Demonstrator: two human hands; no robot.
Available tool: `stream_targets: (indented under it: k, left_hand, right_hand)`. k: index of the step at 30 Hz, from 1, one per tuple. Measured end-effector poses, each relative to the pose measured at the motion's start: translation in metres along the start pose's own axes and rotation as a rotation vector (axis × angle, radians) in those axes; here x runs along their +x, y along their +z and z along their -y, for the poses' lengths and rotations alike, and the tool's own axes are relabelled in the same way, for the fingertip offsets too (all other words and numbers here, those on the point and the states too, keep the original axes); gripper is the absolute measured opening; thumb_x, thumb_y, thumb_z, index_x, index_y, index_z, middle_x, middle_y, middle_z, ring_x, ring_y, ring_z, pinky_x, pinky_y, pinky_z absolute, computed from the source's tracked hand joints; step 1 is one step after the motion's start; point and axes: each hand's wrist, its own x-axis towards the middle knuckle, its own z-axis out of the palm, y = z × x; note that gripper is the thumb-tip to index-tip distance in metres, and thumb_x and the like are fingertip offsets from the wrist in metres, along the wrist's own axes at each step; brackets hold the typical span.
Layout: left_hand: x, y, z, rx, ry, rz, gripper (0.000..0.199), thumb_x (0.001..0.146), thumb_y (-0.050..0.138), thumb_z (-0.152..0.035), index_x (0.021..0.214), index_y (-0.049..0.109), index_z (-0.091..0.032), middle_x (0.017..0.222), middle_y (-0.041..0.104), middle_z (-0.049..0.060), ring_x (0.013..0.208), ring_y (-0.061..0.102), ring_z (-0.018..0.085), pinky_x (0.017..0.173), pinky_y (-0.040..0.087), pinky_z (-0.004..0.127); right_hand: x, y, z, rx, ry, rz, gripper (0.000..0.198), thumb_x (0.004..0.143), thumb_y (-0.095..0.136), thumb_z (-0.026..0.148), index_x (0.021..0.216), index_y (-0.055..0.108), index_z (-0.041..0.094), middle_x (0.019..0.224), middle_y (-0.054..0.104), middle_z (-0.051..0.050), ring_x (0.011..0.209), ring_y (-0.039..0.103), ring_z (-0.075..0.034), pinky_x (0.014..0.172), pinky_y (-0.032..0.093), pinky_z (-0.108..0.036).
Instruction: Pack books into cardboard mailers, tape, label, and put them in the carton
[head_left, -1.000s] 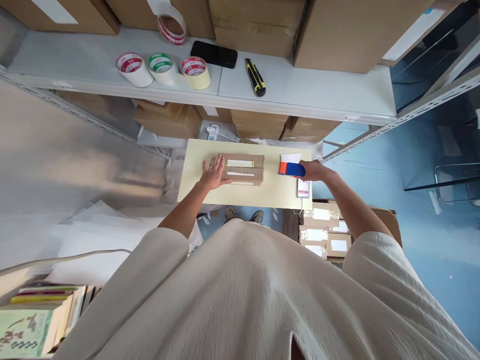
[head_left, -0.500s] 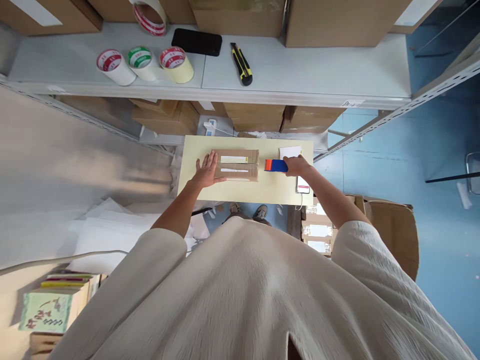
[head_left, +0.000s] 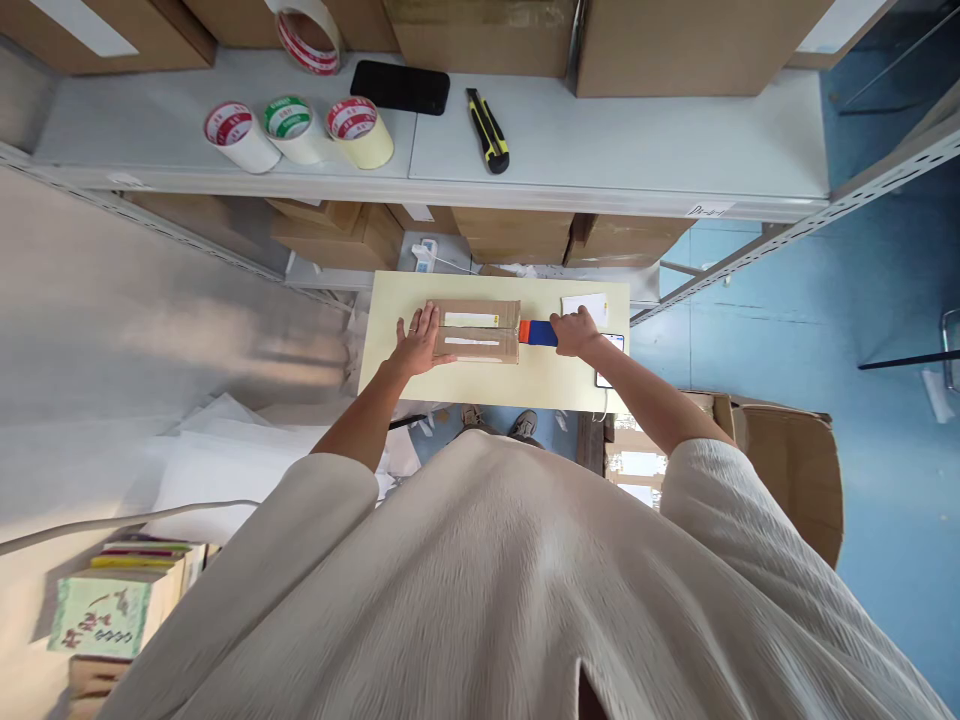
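the right hand (head_left: 574, 331) is grasping a blue and orange block-shaped tape dispenser (head_left: 541, 333), its grip clenched around the rear part; the orange end is facing the right end of a long brown cardboard box (head_left: 480, 350), so close that i cannot tell whether the two are touching. the left hand (head_left: 420, 338) is resting with fingers spread over the box's left end, its grip released, bracing rather than clasping. the box is lying on a pale yellow rectangular desk (head_left: 551, 385), a little left of the middle, with white strips showing on its top. for doing this well, i am judging that the left palm should be bearing down evenly so the box is not sliding, while the right wrist should be lining the orange end up square with the lengthwise seam, since a slant could be creasing the tape. a white sheet of paper (head_left: 585, 306) is lying just beyond the right hand, and a lit-screen phone (head_left: 610, 372) is lying partly beneath the right forearm, so low elbow movements could be catching it. farther out, a yellow and black plastic cutter (head_left: 488, 132) is resting on a grey metal shelf (head_left: 637, 140).
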Motion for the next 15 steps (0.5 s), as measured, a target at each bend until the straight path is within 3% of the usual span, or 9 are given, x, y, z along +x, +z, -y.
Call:
stream_targets:
  k: [10, 15]
  left_hand:
    - [0.001, 0.000, 0.000, 0.001, 0.010, -0.014, 0.141, 0.097, 0.060, -0.093, 0.190, -0.003, -0.007, 0.196, 0.001, 0.031, 0.182, 0.010, 0.055, 0.142, 0.006, 0.077]
    - [0.001, 0.002, 0.001, -0.035, 0.011, -0.027, 0.141, 0.098, 0.060, -0.093, 0.190, -0.006, -0.009, 0.197, 0.001, 0.030, 0.182, 0.008, 0.054, 0.142, 0.003, 0.078]
  right_hand:
    - [0.013, 0.013, 0.013, -0.018, 0.004, -0.026, 0.068, 0.083, 0.089, 0.052, 0.139, 0.069, 0.021, 0.122, 0.082, -0.024, 0.126, 0.075, -0.051, 0.119, 0.038, -0.064]
    - [-0.008, 0.035, -0.015, 0.210, 0.314, 0.050, 0.081, 0.091, 0.079, 0.076, 0.145, 0.064, 0.018, 0.124, 0.082, -0.024, 0.122, 0.079, -0.044, 0.112, 0.051, -0.054]
